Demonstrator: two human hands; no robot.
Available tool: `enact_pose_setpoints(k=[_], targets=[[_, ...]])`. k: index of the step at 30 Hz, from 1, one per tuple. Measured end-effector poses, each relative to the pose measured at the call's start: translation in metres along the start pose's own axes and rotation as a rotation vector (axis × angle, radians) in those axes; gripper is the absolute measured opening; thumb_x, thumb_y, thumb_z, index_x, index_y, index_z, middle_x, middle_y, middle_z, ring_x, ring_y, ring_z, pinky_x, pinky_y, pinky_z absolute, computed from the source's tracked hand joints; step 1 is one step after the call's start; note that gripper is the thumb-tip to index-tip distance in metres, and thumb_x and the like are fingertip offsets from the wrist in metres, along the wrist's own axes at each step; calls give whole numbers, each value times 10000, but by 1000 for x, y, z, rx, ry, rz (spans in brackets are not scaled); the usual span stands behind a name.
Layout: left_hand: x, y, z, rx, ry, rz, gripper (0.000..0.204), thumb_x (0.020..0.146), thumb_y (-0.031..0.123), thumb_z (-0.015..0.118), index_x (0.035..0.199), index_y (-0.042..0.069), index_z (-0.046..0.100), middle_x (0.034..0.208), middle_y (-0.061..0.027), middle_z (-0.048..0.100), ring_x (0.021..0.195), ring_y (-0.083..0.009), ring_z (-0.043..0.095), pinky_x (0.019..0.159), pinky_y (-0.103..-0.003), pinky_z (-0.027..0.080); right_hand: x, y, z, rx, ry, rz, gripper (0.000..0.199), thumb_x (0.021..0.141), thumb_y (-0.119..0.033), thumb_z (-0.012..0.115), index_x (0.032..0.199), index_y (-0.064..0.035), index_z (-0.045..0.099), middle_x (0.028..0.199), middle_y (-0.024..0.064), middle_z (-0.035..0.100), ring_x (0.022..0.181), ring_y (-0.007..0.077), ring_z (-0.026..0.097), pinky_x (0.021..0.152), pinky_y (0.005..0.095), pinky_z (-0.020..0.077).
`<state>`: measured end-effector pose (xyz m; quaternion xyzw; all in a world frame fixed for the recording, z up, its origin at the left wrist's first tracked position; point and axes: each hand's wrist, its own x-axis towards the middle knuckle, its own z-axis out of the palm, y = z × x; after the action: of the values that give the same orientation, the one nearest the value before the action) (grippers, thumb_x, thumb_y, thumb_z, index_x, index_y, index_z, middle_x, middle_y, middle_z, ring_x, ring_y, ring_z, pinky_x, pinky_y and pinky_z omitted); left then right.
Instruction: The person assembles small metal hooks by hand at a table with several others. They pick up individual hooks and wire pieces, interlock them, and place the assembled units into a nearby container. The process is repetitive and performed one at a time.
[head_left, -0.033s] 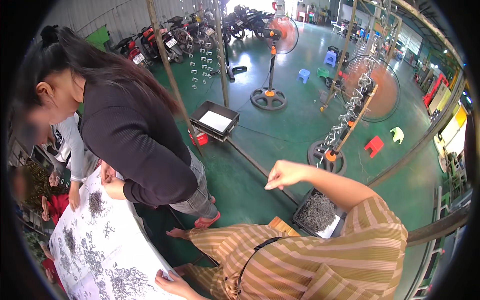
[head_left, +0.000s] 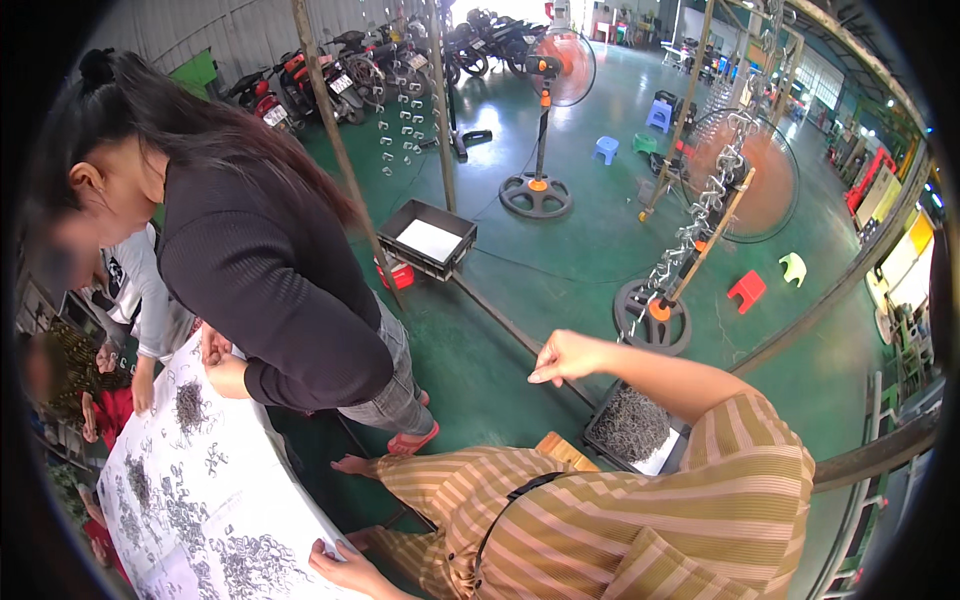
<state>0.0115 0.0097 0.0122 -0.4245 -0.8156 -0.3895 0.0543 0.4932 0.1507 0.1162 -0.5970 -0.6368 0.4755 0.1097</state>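
Observation:
My right hand (head_left: 568, 357) hangs in the air above the green floor, to the right of the co-worker in black. Its fingers are curled together; whatever they may hold is too small or hidden to make out. At the near edge of the white-covered table (head_left: 262, 490), my left hand (head_left: 345, 570) rests with its fingers apart. Many small curved metal pieces (head_left: 250, 568) lie loose beside it. Below my right forearm stands a dark crate (head_left: 598, 442) holding a heap of small dark metal pieces (head_left: 632, 425).
A co-worker in black (head_left: 265, 270) leans over the table; other people work beyond. A black crate (head_left: 395, 240) stands on a frame beside upright poles (head_left: 345, 150). Chained metal pieces (head_left: 700, 225) hang near a fan (head_left: 770, 180). Low stools (head_left: 747, 291) stand on the floor.
My right hand has dipped very slightly. The far co-worker's hand on the table has shifted a little, and otherwise the scene looks the same.

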Motion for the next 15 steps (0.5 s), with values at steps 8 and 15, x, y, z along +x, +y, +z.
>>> enact_pose_setpoints(k=[8, 15], targets=[[-1, -12, -4, 5, 7, -6, 267, 787, -11, 632, 1046, -13, 568, 1039, -161, 559, 948, -342, 567, 814, -410, 460, -1, 105, 58, 311, 1342, 394, 394, 768, -347, 775, 951, -6, 700, 706, 51, 657, 643, 162, 601, 619, 332, 493], [0, -7, -2, 0, 12, 5, 257, 792, -6, 633, 1040, -21, 567, 1024, -161, 552, 930, -338, 572, 778, -414, 472, -2, 178, 0, 96, 1770, 552, 580, 700, -383, 826, 1135, -45, 646, 840, 86, 580, 775, 255, 589, 728, 400, 476]])
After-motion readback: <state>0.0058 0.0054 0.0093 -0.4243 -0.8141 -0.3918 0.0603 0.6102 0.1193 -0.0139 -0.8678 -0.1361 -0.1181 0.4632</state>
